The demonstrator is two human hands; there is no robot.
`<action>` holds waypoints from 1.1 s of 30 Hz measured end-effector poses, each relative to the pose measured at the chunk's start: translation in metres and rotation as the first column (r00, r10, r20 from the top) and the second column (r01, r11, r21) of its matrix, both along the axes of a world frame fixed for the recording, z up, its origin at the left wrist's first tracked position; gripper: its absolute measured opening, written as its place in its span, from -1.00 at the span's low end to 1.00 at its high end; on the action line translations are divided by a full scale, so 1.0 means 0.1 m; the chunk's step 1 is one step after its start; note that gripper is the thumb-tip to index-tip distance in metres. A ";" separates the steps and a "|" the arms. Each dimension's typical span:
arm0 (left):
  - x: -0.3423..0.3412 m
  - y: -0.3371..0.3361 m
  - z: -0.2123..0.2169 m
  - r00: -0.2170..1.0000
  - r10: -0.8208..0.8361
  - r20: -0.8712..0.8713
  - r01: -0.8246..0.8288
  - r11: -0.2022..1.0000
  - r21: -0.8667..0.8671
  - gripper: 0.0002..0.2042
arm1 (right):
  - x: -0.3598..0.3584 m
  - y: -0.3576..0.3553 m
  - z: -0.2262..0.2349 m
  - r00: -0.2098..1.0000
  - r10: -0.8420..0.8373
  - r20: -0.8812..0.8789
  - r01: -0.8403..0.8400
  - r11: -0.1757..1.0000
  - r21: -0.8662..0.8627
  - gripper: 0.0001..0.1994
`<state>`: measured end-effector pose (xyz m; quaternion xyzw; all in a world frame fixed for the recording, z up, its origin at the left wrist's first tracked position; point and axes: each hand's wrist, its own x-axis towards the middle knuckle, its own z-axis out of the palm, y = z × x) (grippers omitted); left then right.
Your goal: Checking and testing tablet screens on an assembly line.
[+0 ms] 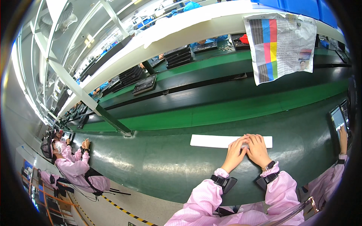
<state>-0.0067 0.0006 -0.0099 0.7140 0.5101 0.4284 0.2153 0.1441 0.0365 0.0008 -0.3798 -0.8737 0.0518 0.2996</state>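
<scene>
**Desk:** What fills the frame?

**Photographer:** A long, dark green surface (158, 165) curving across an assembly hall, with a black conveyor strip (233, 94) running beyond it. Black trays (144, 84) sit further back under a white overhead shelf (177, 30), and a printed sheet with colour bars (281, 45) hangs from that shelf at upper right.

**Desk:** People?

**Photographer:** A seated co-worker in a pink smock (73, 162) at far left, and another co-worker's hand (343, 137) at the right edge, by a dark tablet-like panel (338, 120). The wearer's own pink sleeves come up from below, each with a black wrist device.

**Desk:** And the action?

**Photographer:** A flat white strip (211, 141) lies on the surface just ahead of the wearer. The left hand (235, 150) and the right hand (258, 148) meet over its right half, side by side and touching. The fingers are bent down onto the strip, pressing or picking at it rather than wrapped round it; whether anything is pinched between them I cannot tell.

**Desk:** What stage would you call it?

**Photographer:** My reading: working at one spot on the strip, perhaps starting a peel or a fold. The next move would need a fine fingertip purchase while the strip is kept flat.
</scene>
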 end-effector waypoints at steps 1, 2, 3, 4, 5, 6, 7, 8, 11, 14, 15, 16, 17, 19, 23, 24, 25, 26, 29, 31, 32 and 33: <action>0.00 0.00 0.00 0.999 0.029 0.016 -0.029 1.000 0.005 -0.73 | 0.00 0.00 0.00 1.000 0.000 0.000 0.000 1.000 -0.001 -0.61; 0.00 0.00 -0.01 1.000 0.000 0.001 0.000 1.000 -0.001 -0.73 | 0.00 0.00 -0.01 1.000 -0.002 0.002 0.002 1.000 0.005 -0.61; 0.00 0.00 -0.01 1.000 0.000 0.000 0.000 1.000 -0.002 -0.73 | 0.00 0.00 -0.01 1.000 -0.004 0.004 0.004 1.000 0.010 -0.61; 0.00 0.00 -0.01 0.999 0.029 0.012 -0.029 1.000 0.004 -0.73 | 0.00 0.00 -0.01 1.000 -0.004 0.004 0.004 1.000 0.010 -0.61; 0.00 0.00 -0.02 1.000 -0.001 -0.002 0.001 1.000 -0.003 -0.73 | 0.00 0.00 -0.01 1.000 -0.004 0.003 0.004 1.000 0.011 -0.61; 0.00 0.00 -0.02 1.000 0.001 -0.005 -0.001 1.000 0.002 -0.73 | 0.00 0.00 -0.01 1.000 -0.004 0.003 0.004 1.000 0.012 -0.61; 0.00 0.01 -0.02 1.000 0.028 0.013 -0.028 0.999 0.041 -0.73 | 0.00 0.00 -0.01 1.000 -0.004 0.003 0.004 1.000 0.011 -0.61; 0.00 0.01 -0.02 1.000 0.001 -0.007 -0.001 1.000 0.007 -0.73 | 0.00 0.00 -0.01 1.000 -0.004 0.001 0.004 1.000 0.013 -0.61; 0.00 0.01 -0.02 1.000 -0.002 -0.007 0.002 1.000 -0.002 -0.73 | 0.00 0.00 0.00 1.000 -0.003 0.001 0.003 1.000 0.017 -0.61; 0.00 0.00 -0.01 1.000 -0.004 -0.003 0.004 1.000 0.002 -0.73 | 0.01 0.00 0.01 1.000 -0.002 0.020 0.002 1.000 0.009 -0.60; 0.00 0.00 0.00 1.000 -0.004 -0.001 0.004 1.000 -0.001 -0.73 | 0.01 0.00 0.01 0.999 -0.002 0.037 0.002 1.000 0.000 -0.59; 0.00 0.00 0.00 1.000 0.025 0.014 -0.025 1.000 0.002 -0.73 | 0.01 0.00 0.01 0.999 -0.002 0.037 0.002 1.000 0.000 -0.59; 0.00 0.00 0.00 1.000 -0.005 0.001 0.005 1.000 -0.003 -0.73 | 0.01 0.00 0.01 0.999 -0.002 0.036 0.002 1.000 0.000 -0.59; 0.00 0.00 0.00 1.000 0.017 0.026 -0.018 0.999 0.038 -0.73 | 0.01 0.00 0.01 0.999 -0.004 0.033 0.004 1.000 0.000 -0.58; 0.00 0.00 0.01 1.000 -0.005 0.001 0.005 1.000 -0.004 -0.73 | 0.00 0.00 0.00 1.000 -0.008 0.002 0.008 1.000 0.028 -0.61; 0.00 0.00 0.01 1.000 -0.003 0.001 0.003 1.000 -0.004 -0.73 | 0.00 0.00 0.00 1.000 -0.007 0.004 0.006 1.000 0.029 -0.61; 0.00 0.00 0.01 1.000 0.028 0.014 -0.028 1.000 0.002 -0.73 | 0.00 0.00 0.00 1.000 -0.006 0.005 0.006 1.000 0.028 -0.61; 0.00 0.00 0.01 1.000 0.000 0.001 0.000 1.000 -0.004 -0.73 | 0.00 0.00 0.00 1.000 -0.007 0.000 0.007 1.000 0.027 -0.61; 0.00 0.00 0.02 1.000 -0.003 0.000 0.003 1.000 -0.010 -0.73 | 0.00 0.00 -0.01 1.000 -0.008 -0.003 0.008 1.000 0.022 -0.62; 0.00 0.00 0.02 1.000 0.024 0.016 -0.024 1.000 0.000 -0.73 | 0.01 0.00 -0.01 1.000 -0.010 -0.002 0.010 1.000 0.018 -0.62; 0.00 -0.01 0.02 1.000 -0.004 -0.001 0.004 1.000 -0.006 -0.73 | 0.01 0.00 -0.02 1.000 -0.004 0.013 0.004 1.000 0.009 -0.59; 0.00 -0.01 0.02 1.000 0.000 -0.003 0.000 1.000 -0.004 -0.73 | 0.01 0.01 -0.02 1.000 0.003 0.029 -0.003 1.000 0.001 -0.56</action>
